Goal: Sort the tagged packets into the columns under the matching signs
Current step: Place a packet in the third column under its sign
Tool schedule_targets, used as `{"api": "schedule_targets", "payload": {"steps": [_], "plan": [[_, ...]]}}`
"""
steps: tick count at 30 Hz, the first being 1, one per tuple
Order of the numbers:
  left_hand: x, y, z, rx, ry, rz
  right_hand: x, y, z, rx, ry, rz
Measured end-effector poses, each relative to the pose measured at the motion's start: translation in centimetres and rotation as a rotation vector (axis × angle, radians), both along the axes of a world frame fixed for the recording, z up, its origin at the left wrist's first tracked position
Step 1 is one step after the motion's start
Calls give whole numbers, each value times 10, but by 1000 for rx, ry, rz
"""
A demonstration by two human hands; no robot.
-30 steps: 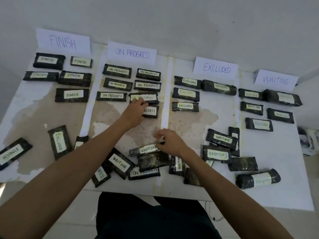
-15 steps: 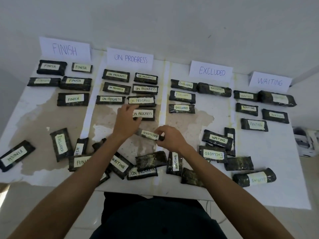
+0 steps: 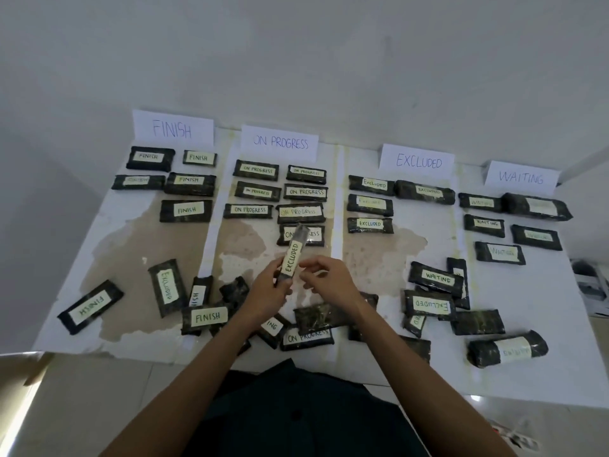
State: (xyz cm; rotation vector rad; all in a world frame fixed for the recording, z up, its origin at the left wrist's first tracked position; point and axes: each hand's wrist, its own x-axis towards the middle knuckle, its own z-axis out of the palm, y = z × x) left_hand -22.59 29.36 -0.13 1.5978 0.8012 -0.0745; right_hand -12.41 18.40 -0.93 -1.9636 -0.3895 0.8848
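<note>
The left hand has the packet tagged EXCLUDED pinched by its near end, fingers closed around it, and it stands lifted off the desk with its long axis running away from the person, the far end tipped up over the lowest packet of the ON PROGRESS column. The right hand sits just beside it on the right — fingers loosely curled and parted, holding nothing that I can see, apart from the packet by a small gap. Now the relation that matters: the EXCLUDED sign and its column lie up and to the right of the held packet, across the pale strip that divides the columns. The open spot looks to be below the third packet there. The right hand is the nearer one to that column, so a hand-over seems likely — and the packet would need turning sideways to match its neighbours.
</note>
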Motion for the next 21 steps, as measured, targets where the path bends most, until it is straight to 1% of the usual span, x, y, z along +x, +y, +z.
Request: {"api": "schedule_targets", "payload": {"steps": [3,5,6,7,10,11,13,18,21], "plan": [[-12,23,2,32,17,-80,2,6,4,-42,-102,-61],[-17,34,4,49,29,-124,7,11,10,-22,-198,-106],[-19,38,4,53,33,-149,10,13,12,0,-248,-86],[-21,42,5,55,36,-177,13,14,13,5,-317,-20],[-26,50,8,64,45,-271,19,19,12,-65,-572,289],[-27,52,8,66,48,-296,19,21,12,-81,-619,357],[-29,55,9,94,51,-327,18,24,11,-88,-652,415],[-36,66,7,373,34,-351,14,28,9,-79,-654,392],[-34,71,7,636,4,-392,10,28,8,-80,-649,367]]}}
